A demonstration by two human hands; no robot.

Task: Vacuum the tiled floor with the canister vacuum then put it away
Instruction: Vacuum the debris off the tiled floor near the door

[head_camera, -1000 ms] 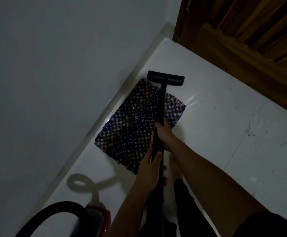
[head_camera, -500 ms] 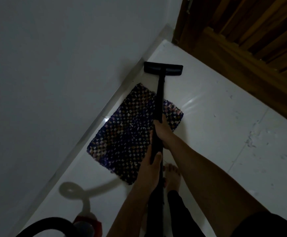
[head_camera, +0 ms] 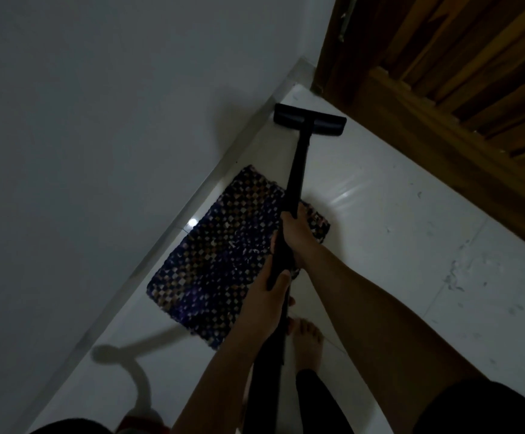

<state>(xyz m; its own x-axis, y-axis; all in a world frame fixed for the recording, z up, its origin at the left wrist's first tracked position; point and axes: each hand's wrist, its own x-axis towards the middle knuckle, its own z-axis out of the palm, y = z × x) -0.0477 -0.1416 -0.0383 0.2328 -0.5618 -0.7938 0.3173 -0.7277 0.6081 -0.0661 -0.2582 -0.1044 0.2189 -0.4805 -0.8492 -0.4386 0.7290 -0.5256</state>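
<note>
Together, left hand (head_camera: 267,296) and right hand (head_camera: 297,236) grip the wand (head_camera: 298,170); floor head (head_camera: 309,120) ahead.

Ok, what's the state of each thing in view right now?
floor head: flat on the tile beyond the mat, near the corner.
wand: slanted above the mat, held in both hands.
right hand: grips the wand, nearer the floor head.
left hand: grips the wand nearer the person.
mat: flat, beside the skirting.
canister: mostly cut off; cannot tell.

Glossy white floor tiles (head_camera: 380,220), a woven cloth mat (head_camera: 229,255), matt black wand (head_camera: 297,180), slatted wooden door (head_camera: 461,73).
</note>
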